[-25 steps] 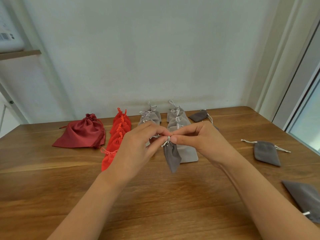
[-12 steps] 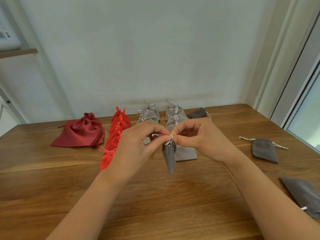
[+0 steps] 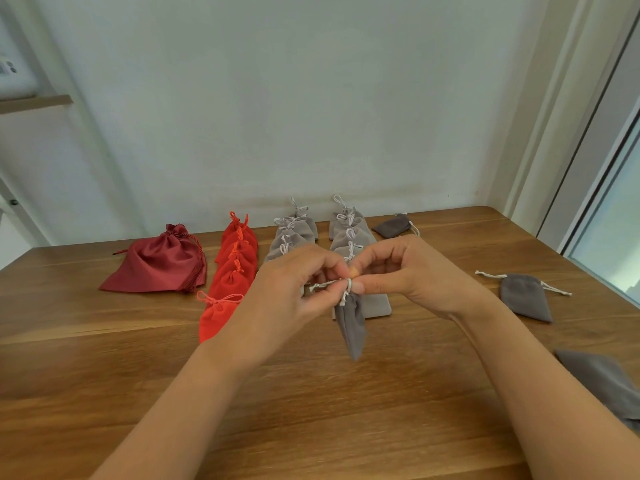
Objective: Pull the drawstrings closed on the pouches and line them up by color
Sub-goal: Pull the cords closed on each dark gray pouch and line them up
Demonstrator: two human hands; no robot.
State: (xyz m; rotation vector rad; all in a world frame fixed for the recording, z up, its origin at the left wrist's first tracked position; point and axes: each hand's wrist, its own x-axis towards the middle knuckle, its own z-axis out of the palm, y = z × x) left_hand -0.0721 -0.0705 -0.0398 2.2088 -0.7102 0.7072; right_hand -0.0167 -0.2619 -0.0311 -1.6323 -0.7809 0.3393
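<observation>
Working a dark grey pouch (image 3: 351,327) in mid-air over the middle of the table (image 3: 311,410), hanging clear of the wood; pinching its gathered neck with the right hand (image 3: 412,275), fingers (image 3: 358,287) curled tight at the mouth; pinching the white drawstring (image 3: 323,285) with the left hand (image 3: 287,289), with the cord led out leftward. Looks nearly cinched, judging by the bunching.

To finish cleanly: anchor the neck; draw the cord straight out sideways, steady, no jerking; check for any gap at the mouth; then set down next to the closed dark grey pouch (image 3: 393,225) near the far edge, well off the light grey rows (image 3: 349,237) and the orange-red row (image 3: 235,268); leaving the loose dark grey pouches (image 3: 524,297) toward the right edge for afterwards.
</observation>
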